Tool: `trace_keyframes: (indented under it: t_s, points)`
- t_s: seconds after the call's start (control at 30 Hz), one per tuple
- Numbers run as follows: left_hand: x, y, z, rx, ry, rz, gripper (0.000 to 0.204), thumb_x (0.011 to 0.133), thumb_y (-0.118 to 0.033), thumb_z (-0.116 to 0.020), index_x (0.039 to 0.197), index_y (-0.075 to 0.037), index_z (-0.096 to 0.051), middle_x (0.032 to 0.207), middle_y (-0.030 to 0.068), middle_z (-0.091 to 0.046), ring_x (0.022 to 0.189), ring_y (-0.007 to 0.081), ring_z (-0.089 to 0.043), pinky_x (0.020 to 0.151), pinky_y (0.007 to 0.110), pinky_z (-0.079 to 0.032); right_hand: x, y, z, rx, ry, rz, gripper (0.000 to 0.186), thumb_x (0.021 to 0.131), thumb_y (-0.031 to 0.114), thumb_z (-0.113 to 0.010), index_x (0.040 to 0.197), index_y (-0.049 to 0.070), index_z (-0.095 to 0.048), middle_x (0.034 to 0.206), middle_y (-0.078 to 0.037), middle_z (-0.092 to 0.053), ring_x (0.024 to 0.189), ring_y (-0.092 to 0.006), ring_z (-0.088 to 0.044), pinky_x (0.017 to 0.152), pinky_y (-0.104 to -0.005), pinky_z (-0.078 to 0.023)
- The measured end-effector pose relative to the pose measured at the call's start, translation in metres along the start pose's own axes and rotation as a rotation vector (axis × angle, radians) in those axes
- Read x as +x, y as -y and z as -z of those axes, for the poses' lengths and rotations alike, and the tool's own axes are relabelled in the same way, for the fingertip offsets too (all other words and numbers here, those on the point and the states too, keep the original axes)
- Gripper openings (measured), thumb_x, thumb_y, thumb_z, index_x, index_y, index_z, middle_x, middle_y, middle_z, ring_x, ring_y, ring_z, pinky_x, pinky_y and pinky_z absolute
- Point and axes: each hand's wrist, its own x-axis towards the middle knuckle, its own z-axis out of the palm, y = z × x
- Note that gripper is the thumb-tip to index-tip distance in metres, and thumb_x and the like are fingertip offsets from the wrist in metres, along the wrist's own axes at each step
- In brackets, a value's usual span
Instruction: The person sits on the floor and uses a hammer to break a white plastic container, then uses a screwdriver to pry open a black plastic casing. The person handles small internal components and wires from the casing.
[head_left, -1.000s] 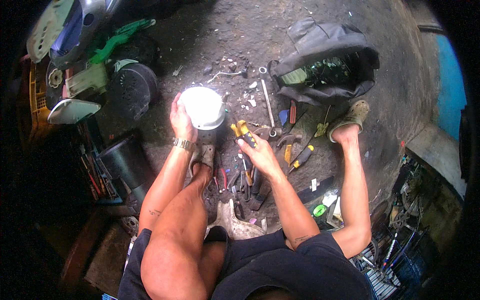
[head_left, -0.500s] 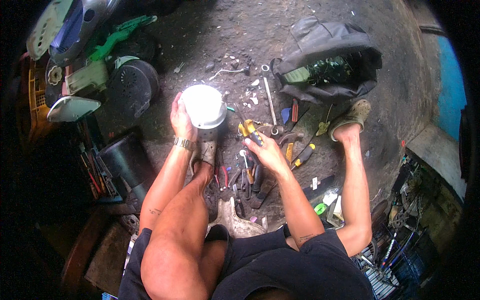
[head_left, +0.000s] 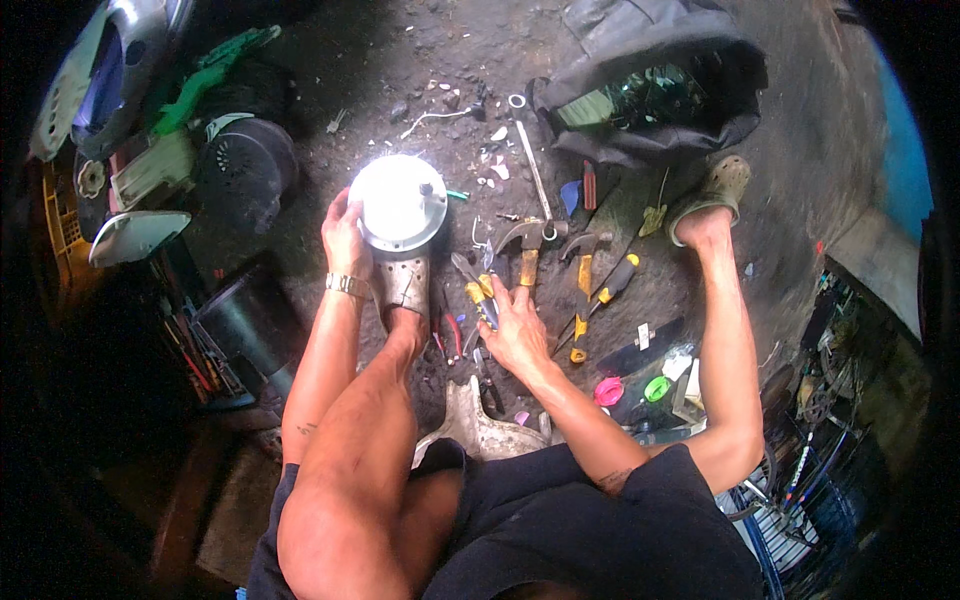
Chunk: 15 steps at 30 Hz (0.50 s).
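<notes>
My left hand point(head_left: 343, 240) grips the left rim of a round, bright white metal housing point(head_left: 393, 205), held just above my left clog point(head_left: 403, 285). A small dark knob stands on its face, and a short green piece sticks out at its right edge. Low over the tools on the ground, my right hand point(head_left: 515, 335) has its fingers closed around yellow-and-black handled pliers point(head_left: 478, 298), jaws pointing away to the left. Just beyond that hand lies a hammer point(head_left: 529, 265) with a yellowish handle.
A long wrench point(head_left: 533, 170), a second hammer point(head_left: 584, 270) and a yellow-and-black screwdriver point(head_left: 617, 280) lie on the dirt floor. An open dark bag point(head_left: 650, 130) stands far right. At left are a black bucket-like part point(head_left: 245, 170) and a dark cylinder point(head_left: 250, 315).
My right hand has moved down and nearer with the pliers, uncovering the hammer. The white housing has tilted, so its flat face and knob now show. The view has shifted slightly.
</notes>
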Motion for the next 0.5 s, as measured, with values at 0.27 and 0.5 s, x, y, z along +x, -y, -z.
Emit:
trace_keyframes:
  t_s: [0.27, 0.5]
  points:
    - [-0.014, -0.037, -0.048, 0.418, 0.291, -0.375, 0.044, 0.093, -0.01, -0.064, 0.133, 0.004, -0.055, 0.126, 0.0171, -0.063, 0.117, 0.0202, -0.059, 0.102, 0.032, -0.045, -0.01, 0.0, -0.029, 0.102, 0.01, -0.045, 0.087, 0.08, 0.021, -0.075, 0.151, 0.006, -0.027, 0.118, -0.023, -0.042, 0.104, -0.0436, -0.058, 0.086, -0.0495, -0.052]
    - [0.057, -0.051, -0.081, 1.282, 0.304, -1.054, 0.031, 0.093, -0.026, -0.063, 0.123, -0.016, -0.067, 0.123, 0.0119, -0.062, 0.115, 0.0352, -0.053, 0.095, 0.047, -0.047, -0.03, 0.003, -0.046, -0.056, 0.046, 0.027, 0.094, 0.08, 0.032, -0.076, 0.151, 0.0, -0.024, 0.12, -0.022, -0.045, 0.112, -0.042, -0.054, 0.087, -0.0492, -0.052]
